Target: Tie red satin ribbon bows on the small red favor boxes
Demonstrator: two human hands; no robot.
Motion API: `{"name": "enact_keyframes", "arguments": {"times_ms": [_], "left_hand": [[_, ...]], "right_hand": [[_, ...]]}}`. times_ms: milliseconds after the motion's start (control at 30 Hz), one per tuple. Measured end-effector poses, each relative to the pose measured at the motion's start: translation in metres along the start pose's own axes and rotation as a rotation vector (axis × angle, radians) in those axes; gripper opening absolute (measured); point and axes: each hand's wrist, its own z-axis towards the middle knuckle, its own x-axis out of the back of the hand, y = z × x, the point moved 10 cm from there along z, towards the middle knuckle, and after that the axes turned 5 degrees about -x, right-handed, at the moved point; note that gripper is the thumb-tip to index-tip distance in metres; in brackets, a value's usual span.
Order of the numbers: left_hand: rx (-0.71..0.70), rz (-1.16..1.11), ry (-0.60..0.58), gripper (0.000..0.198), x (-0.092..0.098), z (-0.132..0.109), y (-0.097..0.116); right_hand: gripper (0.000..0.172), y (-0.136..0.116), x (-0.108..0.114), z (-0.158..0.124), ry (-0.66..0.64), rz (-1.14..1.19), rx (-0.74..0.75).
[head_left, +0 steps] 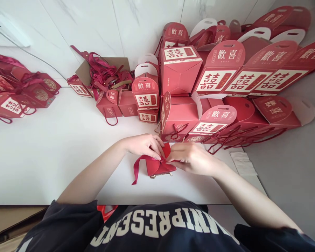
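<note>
A small red gift box point(161, 169) lies on the white table in front of me, with a gold cord along its near edge. Across its top runs a red ribbon point(137, 169), one tail hanging off to the left onto the table. My left hand point(147, 145) rests over the box's far left side, fingers pinching the ribbon near the middle of the lid. From the right, my right hand point(190, 159) pinches the ribbon at the same spot, thumb and forefinger together. Fingers cover most of the crossing point, so any knot there is hidden.
Stacked red gift boxes point(178, 115) with handles and cords stand just beyond my hands, reaching to the right wall. An open carton point(123, 63) of ribbons sits at the back. More ribboned boxes point(43, 91) are at far left. White paper pieces point(243, 163) lie to the right.
</note>
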Motion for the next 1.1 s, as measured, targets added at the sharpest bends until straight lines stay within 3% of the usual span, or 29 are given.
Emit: {"name": "enact_keyframes", "arguments": {"times_ms": [100, 233, 400, 633, 733, 900, 1000, 1100], "left_hand": [[-0.066, -0.024, 0.011, 0.017, 0.002, 0.000, 0.000], [-0.023, -0.081, 0.023, 0.018, 0.000, -0.001, -0.003], [0.079, -0.101, 0.130, 0.016, 0.002, -0.005, -0.001], [0.244, -0.270, 0.296, 0.015, 0.000, -0.018, -0.019], [0.262, -0.233, 0.338, 0.014, 0.000, -0.021, -0.022], [0.247, -0.074, 0.381, 0.009, 0.004, -0.021, -0.011], [0.185, 0.054, 0.393, 0.006, 0.008, -0.018, 0.009], [0.103, 0.244, 0.398, 0.009, 0.011, -0.016, 0.034]], "right_hand": [[0.026, -0.025, -0.007, -0.011, 0.067, -0.326, 0.127], [0.028, -0.050, -0.021, -0.015, 0.086, -0.589, 0.199], [0.023, -0.060, -0.031, -0.011, 0.068, -0.659, 0.192], [0.020, -0.050, -0.032, -0.009, 0.057, -0.710, 0.078], [0.017, -0.046, -0.032, -0.010, 0.053, -0.714, 0.026], [0.015, -0.036, -0.028, -0.012, 0.037, -0.629, -0.029], [0.007, -0.019, -0.014, -0.010, 0.062, -0.312, -0.107], [0.010, 0.005, -0.002, -0.006, 0.151, 0.085, -0.180]]}}
